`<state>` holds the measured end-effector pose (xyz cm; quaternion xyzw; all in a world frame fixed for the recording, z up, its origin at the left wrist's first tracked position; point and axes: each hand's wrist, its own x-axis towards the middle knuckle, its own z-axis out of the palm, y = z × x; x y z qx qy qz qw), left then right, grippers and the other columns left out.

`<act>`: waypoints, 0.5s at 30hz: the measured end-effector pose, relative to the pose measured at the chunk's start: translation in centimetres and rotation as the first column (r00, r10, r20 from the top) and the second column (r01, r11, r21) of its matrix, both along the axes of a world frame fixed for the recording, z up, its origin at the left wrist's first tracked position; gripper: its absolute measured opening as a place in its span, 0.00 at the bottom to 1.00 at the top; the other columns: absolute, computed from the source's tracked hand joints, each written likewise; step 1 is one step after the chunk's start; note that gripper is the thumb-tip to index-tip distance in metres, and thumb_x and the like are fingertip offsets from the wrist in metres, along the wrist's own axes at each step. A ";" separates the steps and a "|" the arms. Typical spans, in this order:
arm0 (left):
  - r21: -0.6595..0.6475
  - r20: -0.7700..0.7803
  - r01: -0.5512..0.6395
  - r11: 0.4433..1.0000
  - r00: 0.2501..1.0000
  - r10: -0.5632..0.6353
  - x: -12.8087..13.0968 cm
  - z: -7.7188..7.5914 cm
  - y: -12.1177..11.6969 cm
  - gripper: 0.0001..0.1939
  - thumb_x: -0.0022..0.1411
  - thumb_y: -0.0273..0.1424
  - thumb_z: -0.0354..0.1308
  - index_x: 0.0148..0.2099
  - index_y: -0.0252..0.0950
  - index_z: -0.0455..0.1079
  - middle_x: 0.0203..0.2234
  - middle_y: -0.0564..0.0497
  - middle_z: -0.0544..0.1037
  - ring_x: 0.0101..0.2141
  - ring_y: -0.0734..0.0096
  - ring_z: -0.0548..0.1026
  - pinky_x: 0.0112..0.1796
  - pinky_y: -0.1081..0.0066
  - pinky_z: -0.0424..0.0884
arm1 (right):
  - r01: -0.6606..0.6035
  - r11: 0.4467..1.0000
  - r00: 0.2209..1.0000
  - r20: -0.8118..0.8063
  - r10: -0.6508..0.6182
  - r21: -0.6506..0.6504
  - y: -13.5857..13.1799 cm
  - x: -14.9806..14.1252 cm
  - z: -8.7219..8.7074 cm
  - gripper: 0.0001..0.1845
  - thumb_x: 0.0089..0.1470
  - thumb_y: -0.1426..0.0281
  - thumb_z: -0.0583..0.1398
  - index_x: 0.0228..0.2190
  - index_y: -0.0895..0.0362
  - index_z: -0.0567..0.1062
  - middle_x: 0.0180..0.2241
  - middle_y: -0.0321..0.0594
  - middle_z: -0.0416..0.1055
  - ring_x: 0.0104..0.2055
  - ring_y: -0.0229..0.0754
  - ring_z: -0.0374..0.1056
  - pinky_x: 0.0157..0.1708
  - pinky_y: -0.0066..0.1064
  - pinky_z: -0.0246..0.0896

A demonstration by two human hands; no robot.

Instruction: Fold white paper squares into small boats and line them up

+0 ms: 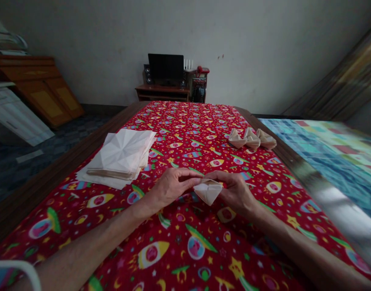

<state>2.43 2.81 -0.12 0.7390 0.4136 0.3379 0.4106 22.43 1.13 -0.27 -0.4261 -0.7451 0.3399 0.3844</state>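
My left hand (170, 186) and my right hand (234, 190) meet over the red patterned cloth (188, 242), both pinched on a small folded piece of pale paper (208, 190) held between them. The paper shows a pointed lower corner. A stack of creased white paper sheets (121, 155) lies to the left of my left hand. Three finished folded paper shapes (252, 139) sit in a row further back on the right.
The cloth covers a wooden table with a dark rim (51, 173). A mat with coloured squares (331, 157) lies to the right. Against the far wall stands a low desk with a monitor (166, 69). Wooden cabinets (39, 87) are at the left.
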 end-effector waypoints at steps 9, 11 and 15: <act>0.000 -0.008 0.124 0.992 0.992 -0.124 -0.3 0.2 0.2 0.09 0.59 0.33 0.57 0.40 0.35 0.73 0.34 0.51 0.79 0.34 0.70 0.76 0.36 0.73 0.71 | -0.012 1.000 0.999 0.053 0.011 0.005 -0.1 0.2 -0.2 0.08 0.49 0.73 0.59 0.32 0.55 0.78 0.28 0.35 0.77 0.29 0.38 0.71 0.27 0.25 0.63; 0.072 -0.075 0.129 0.989 0.989 -0.123 -0.4 0.4 0.2 0.08 0.60 0.32 0.57 0.40 0.36 0.73 0.32 0.53 0.79 0.33 0.72 0.76 0.34 0.75 0.70 | 0.003 1.000 0.998 0.064 -0.004 0.010 -0.2 0.1 -0.2 0.07 0.49 0.72 0.60 0.31 0.56 0.78 0.27 0.35 0.76 0.28 0.38 0.71 0.27 0.25 0.62; 0.227 -0.191 0.131 0.965 0.978 -0.087 -0.4 0.5 0.1 0.05 0.60 0.29 0.57 0.37 0.37 0.73 0.30 0.54 0.78 0.31 0.73 0.75 0.33 0.76 0.67 | 0.009 1.000 0.998 0.064 -0.010 0.011 -0.2 -0.2 -0.1 0.07 0.50 0.71 0.59 0.30 0.56 0.78 0.26 0.35 0.76 0.27 0.37 0.70 0.26 0.25 0.62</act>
